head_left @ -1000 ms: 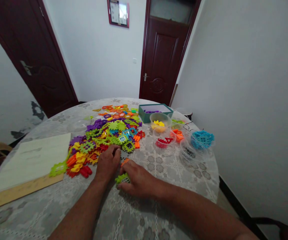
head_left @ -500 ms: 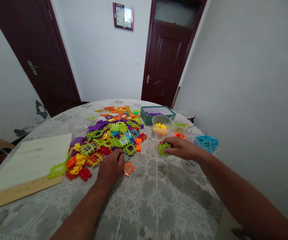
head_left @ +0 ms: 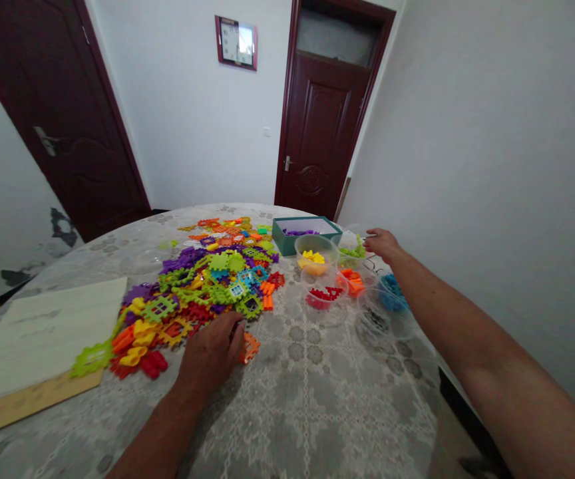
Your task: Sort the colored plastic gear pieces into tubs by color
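1 round table (head_left: 287, 412). 2 dark red doors (head_left: 323, 113). 1 wall clock (head_left: 236, 44). 1 green box (head_left: 287, 245). 6 filled clear bowls (head_left: 300, 250). 1 pale sheet (head_left: 48, 336). 1 tan strip (head_left: 32, 406). Heaped plastic pieces (head_left: 227, 262): too many to count.

My view: pale walls (head_left: 492, 133), dark stains low on the left one. Two dark red doors, left door (head_left: 58, 120) and far door (head_left: 330, 120), both with metal handles. Glazed panel (head_left: 335, 36) above the far one. Clock (head_left: 236, 43) in red frame, bright glare on its glass. Switch (head_left: 266, 132) below. Dark baseboard (head_left: 472, 416), right.
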`<state>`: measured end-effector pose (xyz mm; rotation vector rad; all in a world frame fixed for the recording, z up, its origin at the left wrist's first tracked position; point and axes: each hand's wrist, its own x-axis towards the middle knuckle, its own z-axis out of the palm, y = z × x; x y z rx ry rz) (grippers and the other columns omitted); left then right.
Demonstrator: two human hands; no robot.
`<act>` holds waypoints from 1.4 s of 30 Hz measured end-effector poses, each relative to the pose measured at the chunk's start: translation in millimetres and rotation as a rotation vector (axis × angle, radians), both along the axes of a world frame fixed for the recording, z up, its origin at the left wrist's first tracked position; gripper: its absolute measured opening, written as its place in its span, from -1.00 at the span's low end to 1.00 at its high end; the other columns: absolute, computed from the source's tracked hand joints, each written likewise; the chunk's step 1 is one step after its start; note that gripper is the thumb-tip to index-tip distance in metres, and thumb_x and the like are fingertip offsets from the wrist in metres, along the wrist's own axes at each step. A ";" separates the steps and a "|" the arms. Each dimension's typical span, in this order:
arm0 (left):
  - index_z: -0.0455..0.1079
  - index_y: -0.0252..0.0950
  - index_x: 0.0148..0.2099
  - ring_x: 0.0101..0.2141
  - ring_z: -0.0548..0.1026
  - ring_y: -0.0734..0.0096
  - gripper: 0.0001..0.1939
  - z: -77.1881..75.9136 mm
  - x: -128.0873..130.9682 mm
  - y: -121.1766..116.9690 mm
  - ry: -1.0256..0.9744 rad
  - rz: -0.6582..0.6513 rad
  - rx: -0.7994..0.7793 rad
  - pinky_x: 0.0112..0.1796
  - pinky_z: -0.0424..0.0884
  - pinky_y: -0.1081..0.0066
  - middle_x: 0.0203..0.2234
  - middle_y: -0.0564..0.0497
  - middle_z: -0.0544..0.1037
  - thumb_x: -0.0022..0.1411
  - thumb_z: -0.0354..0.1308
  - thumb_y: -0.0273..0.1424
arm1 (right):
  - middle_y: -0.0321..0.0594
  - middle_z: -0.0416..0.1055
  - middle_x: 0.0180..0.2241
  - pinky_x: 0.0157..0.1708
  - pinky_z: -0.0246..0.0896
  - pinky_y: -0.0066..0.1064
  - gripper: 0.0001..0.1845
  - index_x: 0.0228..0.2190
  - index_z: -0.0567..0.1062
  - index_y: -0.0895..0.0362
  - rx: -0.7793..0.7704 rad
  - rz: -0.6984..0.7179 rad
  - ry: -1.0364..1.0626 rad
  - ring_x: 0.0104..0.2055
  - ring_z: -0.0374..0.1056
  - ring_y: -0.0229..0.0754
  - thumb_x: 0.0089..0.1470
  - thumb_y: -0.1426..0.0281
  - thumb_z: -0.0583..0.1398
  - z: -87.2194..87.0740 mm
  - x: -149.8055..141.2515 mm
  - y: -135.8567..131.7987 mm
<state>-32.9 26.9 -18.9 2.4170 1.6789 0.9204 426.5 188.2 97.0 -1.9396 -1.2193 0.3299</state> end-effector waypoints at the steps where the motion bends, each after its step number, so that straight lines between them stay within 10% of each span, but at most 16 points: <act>1: 0.46 -0.21 -0.10 -0.23 0.64 0.23 -0.72 -0.1 -0.2 0.4 -0.002 -0.001 -0.004 -0.17 0.47 0.28 -0.23 -0.04 0.65 0.48 -0.06 -0.25 | -0.08 0.61 -0.34 -0.52 0.31 -0.52 -0.49 0.01 0.55 0.27 0.021 -0.009 0.024 -0.45 0.50 -0.20 -0.03 0.53 0.37 -2.8 -0.2 -0.1; 9: 0.46 -0.20 -0.01 -0.15 0.62 0.22 -0.76 3.8 1.4 -4.0 0.089 -0.057 -0.101 -0.12 0.46 0.30 -0.17 -0.07 0.65 0.45 0.00 -0.30 | -0.10 0.61 -0.18 -0.31 0.48 -0.51 -0.69 -0.09 0.57 0.21 0.202 0.117 0.171 -0.24 0.57 -0.25 0.15 0.56 0.15 -20.4 -38.5 -31.2; 19: 0.47 -0.20 0.02 -0.01 0.56 0.17 -0.77 10.1 4.6 -13.1 0.220 -0.075 -0.208 -0.01 0.44 0.26 -0.07 -0.12 0.61 0.42 0.06 -0.30 | -0.10 0.58 -0.07 -0.03 0.46 -0.25 -0.70 -0.03 0.58 0.10 0.043 0.862 -0.168 -0.11 0.53 -0.13 0.24 0.44 0.18 -77.8 -200.1 -139.1; 26: 0.48 -0.18 0.04 -0.01 0.54 0.11 -0.70 13.7 4.0 -17.7 0.265 -0.144 -0.225 -0.04 0.43 0.24 -0.06 -0.12 0.58 0.33 0.21 -0.18 | 0.08 0.32 0.29 0.29 0.20 -0.12 -0.45 0.30 0.33 0.14 0.085 0.751 -0.391 0.33 0.25 0.02 0.31 0.42 0.13 -138.7 -245.6 -119.7; 42: 0.45 -0.15 0.00 -0.07 0.52 0.14 -0.75 17.2 5.7 -21.2 0.344 -0.130 -0.244 -0.13 0.43 0.26 -0.08 -0.09 0.52 0.30 0.20 -0.23 | -0.05 0.43 -0.03 0.05 0.30 -0.32 -0.79 -0.11 0.51 0.12 0.086 0.720 -0.386 0.01 0.41 -0.06 0.30 0.31 0.14 -142.8 -243.3 -115.8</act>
